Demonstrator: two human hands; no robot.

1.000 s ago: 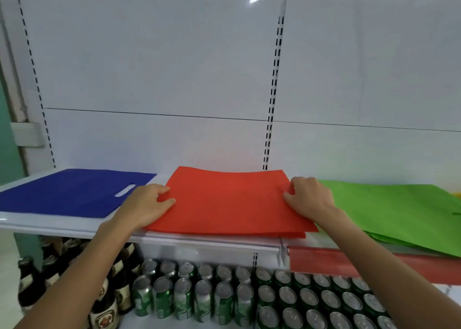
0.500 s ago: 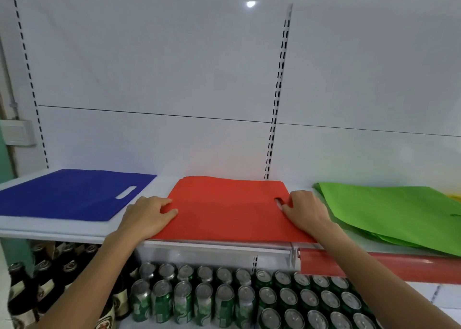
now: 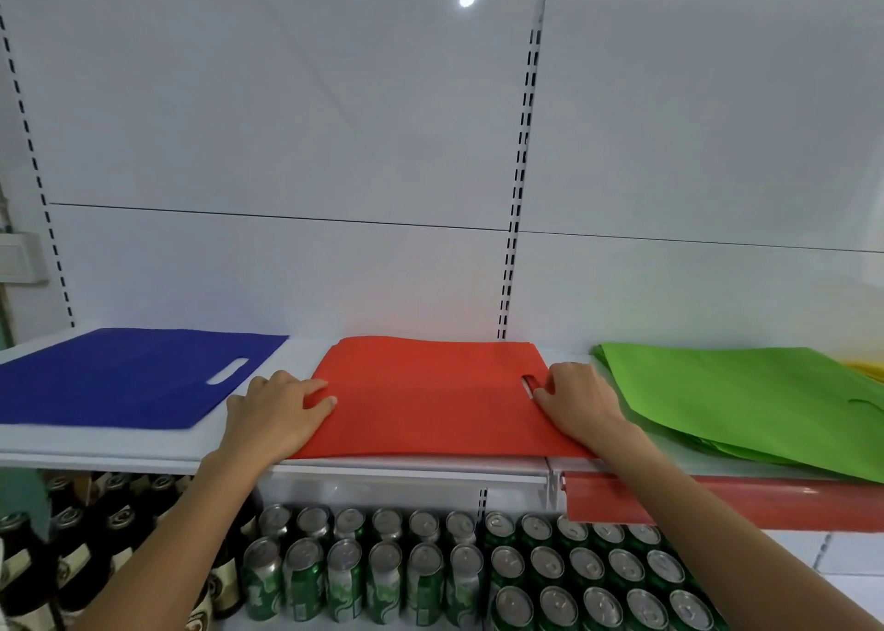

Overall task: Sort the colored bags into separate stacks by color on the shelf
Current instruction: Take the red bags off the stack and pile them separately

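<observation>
Where the white back panel (image 3: 287,152) meets it, the shelf (image 3: 119,444) runs the full width of the view and bears three colours side by side, apart from one another. The green bags (image 3: 746,401) lie in a loose pile at the right, their edges fanned out at the front. The blue bag (image 3: 110,382) lies flat at the left, its handle slot towards the middle. Between them the red bags (image 3: 430,401) lie flat, front edge at the shelf lip. Below, rows of green cans (image 3: 425,578) stand upright, with dark bottles (image 3: 76,559) to their left. The left hand (image 3: 272,415) rests palm down on the left edge of the red bags, fingers stretched out and gripping nothing. The right hand (image 3: 581,401) lies on their right edge, fingers nearly straight and pressing down, tips beside the handle slot (image 3: 527,385); its thumb is hidden. A sliver of yellow (image 3: 868,370) shows behind the green pile.
</observation>
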